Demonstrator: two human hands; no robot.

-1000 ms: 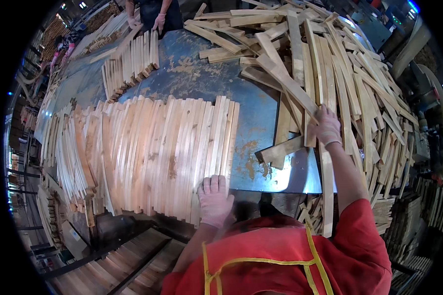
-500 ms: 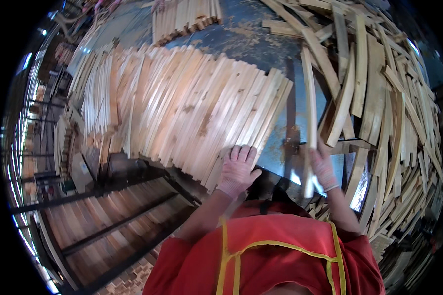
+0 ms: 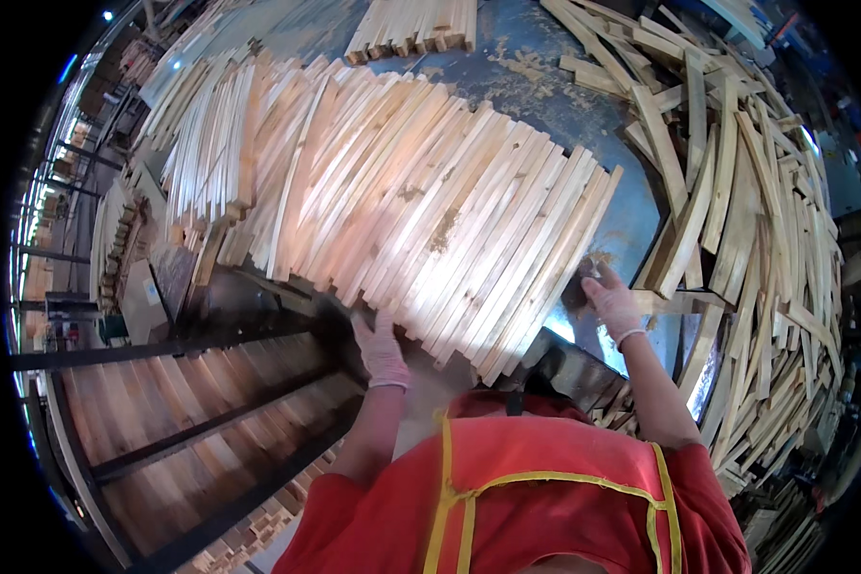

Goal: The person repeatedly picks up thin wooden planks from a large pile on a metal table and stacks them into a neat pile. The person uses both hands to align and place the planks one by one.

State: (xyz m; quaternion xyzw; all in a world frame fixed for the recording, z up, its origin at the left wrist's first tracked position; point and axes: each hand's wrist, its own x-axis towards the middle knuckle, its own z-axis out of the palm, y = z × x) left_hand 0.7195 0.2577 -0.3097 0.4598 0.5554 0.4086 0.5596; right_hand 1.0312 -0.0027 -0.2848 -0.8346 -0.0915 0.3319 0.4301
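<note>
A wide row of light wooden strips (image 3: 421, 206) lies side by side on the blue-grey table, with near ends unevenly lined up. My left hand (image 3: 381, 352), in a pale thin glove, is at those near ends, left of the middle. Its thumb and fingers are apart and the fingertips seem to touch the wood. To the right of the row's last strip (image 3: 569, 258) is my gloved right hand (image 3: 614, 304). It holds no strip; its fingers stretch forward over a dark spot on the table edge, apart from the strip.
A big tangled heap of wooden slats (image 3: 765, 249) fills the right side. Another stack of strips (image 3: 416, 27) stands at the far side. Sawdust (image 3: 521, 72) is scattered over the tabletop (image 3: 507, 43). At lower left is a dark metal frame (image 3: 220, 440) with boards in it.
My right hand has let go of the strip it held, and the row's right end now reaches farther right. My left hand has moved from the top of the row to its near ends.
</note>
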